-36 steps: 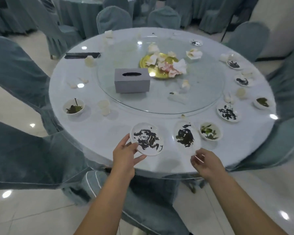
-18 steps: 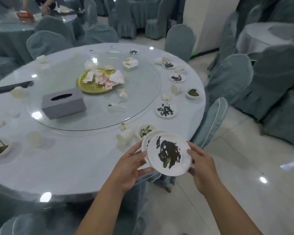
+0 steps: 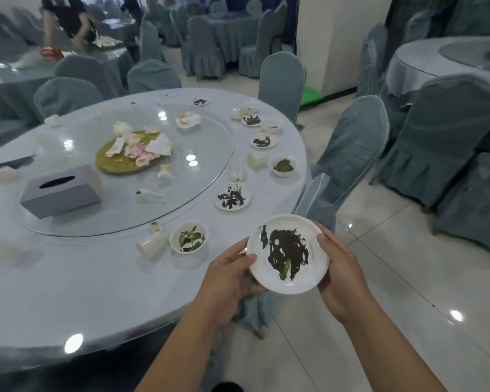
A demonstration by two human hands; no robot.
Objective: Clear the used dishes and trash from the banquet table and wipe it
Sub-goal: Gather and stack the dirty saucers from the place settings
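Observation:
Both hands hold a white plate [image 3: 311, 278] smeared with dark leftovers, just past the near right edge of the round banquet table [image 3: 96, 278]. My left hand [image 3: 229, 275] grips its left rim and my right hand [image 3: 337, 275] its right rim. A second plate was stacked beneath it a moment ago; it is hidden now. On the table stand a small bowl with greens [image 3: 189, 238], a tipped white cup [image 3: 151, 245], another dirty plate [image 3: 232, 197], more plates [image 3: 263, 141] and a bowl [image 3: 284, 166] along the far right edge.
The glass turntable [image 3: 210, 154] carries a grey tissue box [image 3: 60, 190] and a gold platter [image 3: 105, 162] heaped with crumpled napkins. Covered chairs [image 3: 351, 154] stand close on the right. Another person bends over a table [image 3: 65, 21] at the back left.
My hands picked up the two dirty plates, stacked them and lifted them off the table. My view swung right along the table's edge.

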